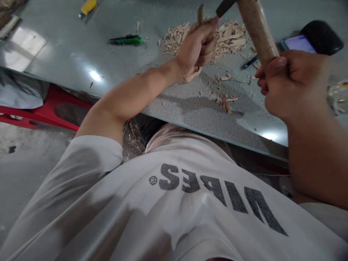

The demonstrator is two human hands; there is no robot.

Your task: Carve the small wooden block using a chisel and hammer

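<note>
My left hand is wrapped round an upright tool handle whose top end sticks out above the fist. Beneath that fist a piece of wood lies on the table, mostly covered by the hand. My right hand grips the thick wooden handle of a hammer, raised over the table at the right. Its dark head shows only in part at the top edge, close above my left hand. Pale wood shavings are heaped behind and beside my left hand.
On the glass-topped table lie a green cutter, a yellow cutter, a phone, a black case and a dark pen-like item. A red plastic chair stands beyond the table's front edge at left.
</note>
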